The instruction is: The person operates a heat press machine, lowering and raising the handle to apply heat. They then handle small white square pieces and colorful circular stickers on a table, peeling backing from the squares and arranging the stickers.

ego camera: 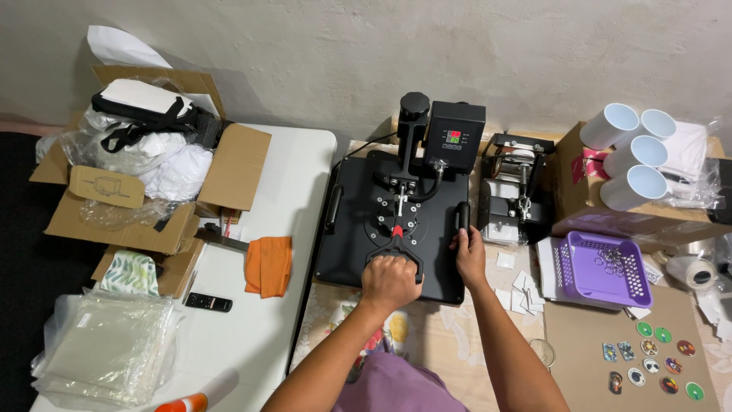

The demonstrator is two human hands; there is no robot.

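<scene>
At the table's middle, against the wall, we see the black heat press [358, 229] shut flat, left hand [390, 281] clamped on its front handle [396, 252], right hand [470, 255] gripping its right side handle [462, 216]; pressing step, we judge; lifting needs a steadied base.

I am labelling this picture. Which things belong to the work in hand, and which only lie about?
In hand:
- heat press
- its handle, held by the left hand
- its side grip, held by the right hand

Lying about:
- orange cloth
- white mugs
- purple basket
- remote
- round badges
</scene>
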